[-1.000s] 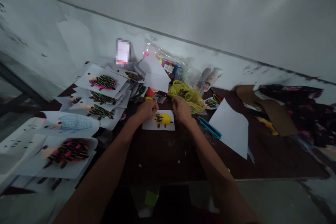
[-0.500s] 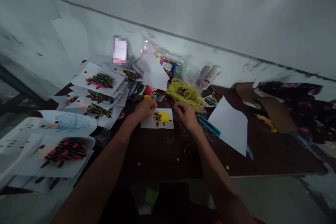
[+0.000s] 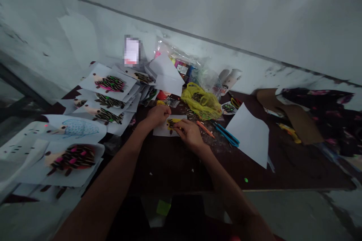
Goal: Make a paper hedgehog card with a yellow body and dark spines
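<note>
A small white card (image 3: 161, 131) lies on the dark table, bearing a yellow hedgehog shape (image 3: 170, 121) with short dark sticks on it. My left hand (image 3: 158, 116) is closed at the card's upper left corner; what its fingertips hold, if anything, is too small to make out. Over the right part of the card, my right hand (image 3: 190, 131) has its fingers pinched together on the yellow shape, and whatever is between them is hidden. Behind my hands sits an open yellow plastic bag (image 3: 210, 107) of small dark sticks.
Stacked hedgehog pictures (image 3: 109, 83) cover the left side. An orange marker (image 3: 206, 129), blue scissors (image 3: 227, 134) and white paper (image 3: 250, 131) lie to the right. Farther right are brown cardboard (image 3: 301, 120) and dark floral cloth (image 3: 316, 99). A phone-like blurred object (image 3: 132, 51) leans on the wall.
My right hand has moved left and slightly down from beside the card onto the yellow shape, uncovering the orange marker. My left hand has stayed at the card's corner.
</note>
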A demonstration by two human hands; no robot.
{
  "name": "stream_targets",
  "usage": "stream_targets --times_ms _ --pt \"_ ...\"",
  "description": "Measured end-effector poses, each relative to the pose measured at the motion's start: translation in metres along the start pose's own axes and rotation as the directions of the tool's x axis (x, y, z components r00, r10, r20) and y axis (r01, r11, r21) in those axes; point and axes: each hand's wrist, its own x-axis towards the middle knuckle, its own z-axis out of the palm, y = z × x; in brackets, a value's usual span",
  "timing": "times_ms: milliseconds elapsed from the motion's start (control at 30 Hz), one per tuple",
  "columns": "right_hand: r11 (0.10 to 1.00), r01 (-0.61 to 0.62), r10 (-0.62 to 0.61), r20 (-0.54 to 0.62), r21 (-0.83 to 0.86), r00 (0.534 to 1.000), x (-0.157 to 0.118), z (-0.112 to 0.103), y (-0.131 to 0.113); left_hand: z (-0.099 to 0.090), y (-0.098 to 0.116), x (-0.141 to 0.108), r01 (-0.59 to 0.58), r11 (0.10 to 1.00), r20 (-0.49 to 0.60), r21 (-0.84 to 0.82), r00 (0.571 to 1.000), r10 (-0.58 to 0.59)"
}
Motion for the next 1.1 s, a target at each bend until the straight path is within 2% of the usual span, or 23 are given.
stream_targets --times_ms 167,467,1100 --pt "0.998 -0.018 0.019 0.013 -0.068 1.000 0.000 0.004 -0.004 0.001 -0.002 0.000 -0.029 0.999 -0.013 -0.017 1.000 0.029" --pt "0.977 -0.038 0.051 0.055 -0.212 0.997 0.000 0.005 -0.011 -0.001 0.001 -0.001 0.001 1.000 0.011 -0.011 1.000 -0.001" --pt "0.967 -0.085 0.103 0.064 -0.239 0.993 0.004 0.013 -0.015 -0.004 0.003 -0.002 -0.004 1.000 0.013 0.000 1.000 0.004"
